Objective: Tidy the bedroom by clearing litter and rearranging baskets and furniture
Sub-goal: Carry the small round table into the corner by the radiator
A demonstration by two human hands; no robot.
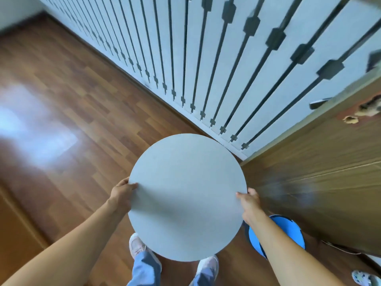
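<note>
A small round table with a pale grey top [186, 195] fills the lower middle of the head view, seen from above; its legs are hidden under the top. My left hand [121, 193] grips its left rim, thumb on top. My right hand [250, 203] grips the right rim. The table's far edge is close to the patterned wall [206, 58], near the corner by the door. A blue basket [288, 230] stands on the floor at the lower right, partly hidden behind my right forearm.
A wooden door [319, 172] stands at the right with a handle [321, 102] near its upper edge. Brown wood flooring [72, 100] stretches to the left. My two feet in pale shoes [137, 246] are under the table's near edge. Another shoe [362, 277] lies at the bottom right.
</note>
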